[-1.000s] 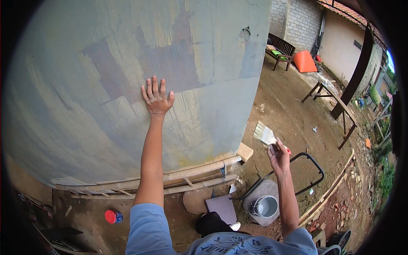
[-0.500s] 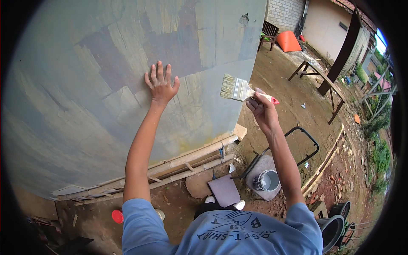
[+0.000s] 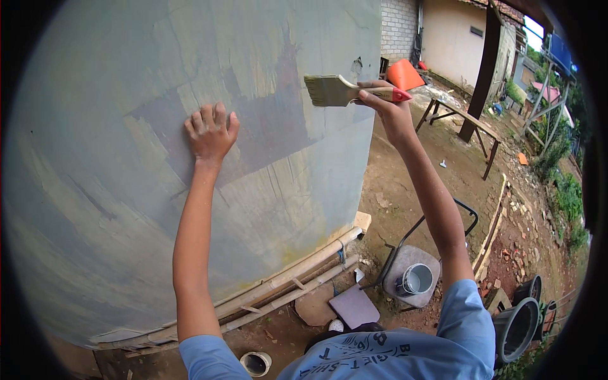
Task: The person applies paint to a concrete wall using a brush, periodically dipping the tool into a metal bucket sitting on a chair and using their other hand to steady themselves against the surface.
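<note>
My right hand [image 3: 394, 113] grips a wide paintbrush [image 3: 334, 90] by its wooden, red-ended handle. The bristles point left, level with the upper wall, and I cannot tell whether they touch it. My left hand [image 3: 212, 136] rests against the painted wall [image 3: 259, 136], open and holding nothing, its fingers bent and slightly apart. Around it the wall is streaked grey-green with darker grey-purple patches. A small paint pail [image 3: 418, 278] with pale liquid stands on the seat of a metal-framed chair [image 3: 405, 253], below my right forearm.
Bamboo poles [image 3: 291, 278] run along the wall's foot. A purple-grey square slab [image 3: 354, 305] lies near my feet, and a round open container [image 3: 256, 363] sits lower left. Dark buckets [image 3: 516, 329] stand at lower right. Further off are a wooden bench [image 3: 465, 120] and an orange object [image 3: 405, 75].
The paintbrush has moved up and left and turned, showing its other face. My left hand has shifted left and slightly down on the wall, its fingers now more bent. The view has shifted.
</note>
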The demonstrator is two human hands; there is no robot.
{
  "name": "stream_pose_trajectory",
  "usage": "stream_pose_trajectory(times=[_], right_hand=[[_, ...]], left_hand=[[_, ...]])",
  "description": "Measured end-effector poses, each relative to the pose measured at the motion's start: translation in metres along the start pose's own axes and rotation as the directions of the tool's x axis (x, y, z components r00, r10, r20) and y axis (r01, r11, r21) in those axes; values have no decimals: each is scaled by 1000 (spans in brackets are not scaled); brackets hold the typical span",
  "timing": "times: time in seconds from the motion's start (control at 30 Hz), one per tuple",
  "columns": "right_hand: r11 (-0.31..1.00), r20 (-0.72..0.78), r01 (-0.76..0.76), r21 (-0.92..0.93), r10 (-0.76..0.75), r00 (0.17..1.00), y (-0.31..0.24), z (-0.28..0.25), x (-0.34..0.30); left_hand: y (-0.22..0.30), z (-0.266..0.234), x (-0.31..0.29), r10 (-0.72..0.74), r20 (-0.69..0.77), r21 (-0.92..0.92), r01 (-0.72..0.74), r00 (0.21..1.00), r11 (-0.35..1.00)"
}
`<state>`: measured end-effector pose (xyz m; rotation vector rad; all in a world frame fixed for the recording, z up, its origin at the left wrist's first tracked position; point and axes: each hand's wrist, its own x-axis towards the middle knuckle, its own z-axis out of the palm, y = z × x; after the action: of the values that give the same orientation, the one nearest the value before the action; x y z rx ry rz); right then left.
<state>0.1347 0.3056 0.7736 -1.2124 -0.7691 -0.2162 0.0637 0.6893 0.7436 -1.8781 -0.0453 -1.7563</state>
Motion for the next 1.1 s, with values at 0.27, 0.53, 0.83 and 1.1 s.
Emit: stream_pose_trajectory(times=[0.27, 0.53, 0.83, 1.1], right_hand=[[938, 203, 122, -325, -57, 978, -31, 31, 43], [878, 364, 235, -416, -76, 928, -59, 59, 81], [790, 487, 353, -501, -79, 870, -73, 70, 123], [651, 594, 608, -455, -287, 751, -86, 79, 172]], left_hand=[[-1, 1, -1, -41, -50, -2, 41, 998, 999], [2, 0, -4, -43, -11, -4, 43, 999, 999], [5, 3, -5, -31, -12, 28, 31, 999, 999], [4, 1, -5, -26, -45, 94, 30, 999, 995]])
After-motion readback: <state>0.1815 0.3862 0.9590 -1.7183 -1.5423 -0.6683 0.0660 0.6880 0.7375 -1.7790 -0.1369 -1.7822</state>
